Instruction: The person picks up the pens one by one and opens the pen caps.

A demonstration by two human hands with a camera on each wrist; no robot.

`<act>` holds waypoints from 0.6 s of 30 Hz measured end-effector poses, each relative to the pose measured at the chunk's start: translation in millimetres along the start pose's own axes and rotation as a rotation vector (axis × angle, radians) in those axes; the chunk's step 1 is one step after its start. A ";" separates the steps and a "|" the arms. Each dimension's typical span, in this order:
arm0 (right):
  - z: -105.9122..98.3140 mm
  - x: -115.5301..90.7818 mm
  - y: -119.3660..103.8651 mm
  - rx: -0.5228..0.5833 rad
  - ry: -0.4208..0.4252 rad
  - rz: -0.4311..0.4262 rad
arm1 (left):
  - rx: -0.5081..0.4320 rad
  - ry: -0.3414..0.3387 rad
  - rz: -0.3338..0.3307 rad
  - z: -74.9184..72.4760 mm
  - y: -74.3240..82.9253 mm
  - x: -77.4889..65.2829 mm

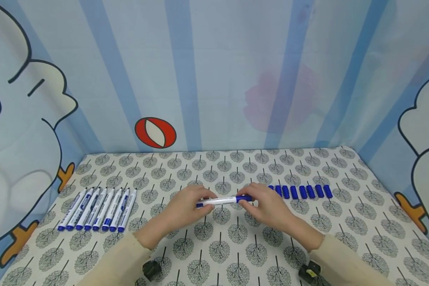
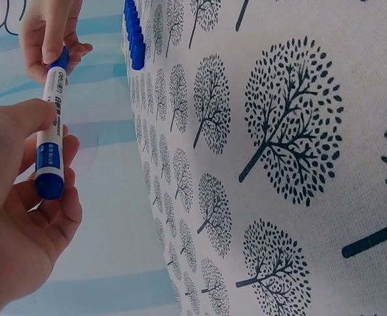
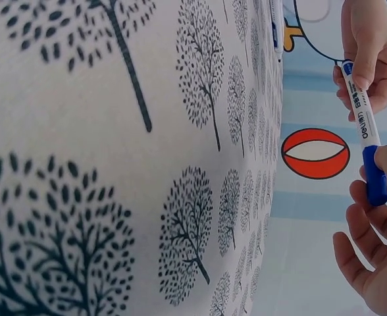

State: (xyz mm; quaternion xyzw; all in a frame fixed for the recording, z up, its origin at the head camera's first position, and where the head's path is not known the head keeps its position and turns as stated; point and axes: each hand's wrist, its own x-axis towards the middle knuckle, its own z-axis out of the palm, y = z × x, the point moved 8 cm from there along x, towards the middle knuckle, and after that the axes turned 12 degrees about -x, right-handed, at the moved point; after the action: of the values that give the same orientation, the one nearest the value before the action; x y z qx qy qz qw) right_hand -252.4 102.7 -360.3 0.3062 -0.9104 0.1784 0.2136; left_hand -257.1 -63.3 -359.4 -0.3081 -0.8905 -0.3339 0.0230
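Note:
Between both hands, a white whiteboard marker (image 1: 223,201) with a blue cap (image 3: 376,176) is held level above the table. My left hand (image 1: 188,205) grips its blue rear end between thumb and fingers. The right hand (image 1: 269,206) pinches the blue cap at the other end. In the left wrist view, the marker (image 2: 52,125) shows printed lettering and a blue band near its end. Cap and barrel meet with no gap that I can see.
Several uncapped markers (image 1: 96,209) lie side by side at the left of the table, black tips pointing away. At the right, several loose blue caps (image 1: 302,192) stand in a row, some partly behind the right hand. A tree-patterned cloth (image 1: 219,254) covers the table; printed curtains surround it.

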 end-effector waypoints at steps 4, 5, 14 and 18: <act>1.6 1.5 -1.3 -0.013 -0.006 -0.004 | 0.021 0.021 0.004 -2.6 0.5 0.2; 1.9 2.0 -2.0 -0.016 -0.008 -0.007 | 0.027 0.026 0.007 -3.4 1.1 0.2; 0.8 4.1 -8.4 -0.098 0.001 -0.060 | 0.098 0.036 0.061 -6.3 7.3 -1.1; -0.5 4.4 -8.2 -0.099 0.004 -0.089 | 0.126 0.049 0.128 -7.5 8.3 -3.7</act>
State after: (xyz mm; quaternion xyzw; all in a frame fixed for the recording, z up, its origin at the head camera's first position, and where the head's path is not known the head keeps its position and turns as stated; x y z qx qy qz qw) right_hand -250.2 94.6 -356.0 0.3349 -0.9033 0.1241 0.2379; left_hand -250.7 -64.9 -349.7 -0.3543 -0.8874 -0.2825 0.0853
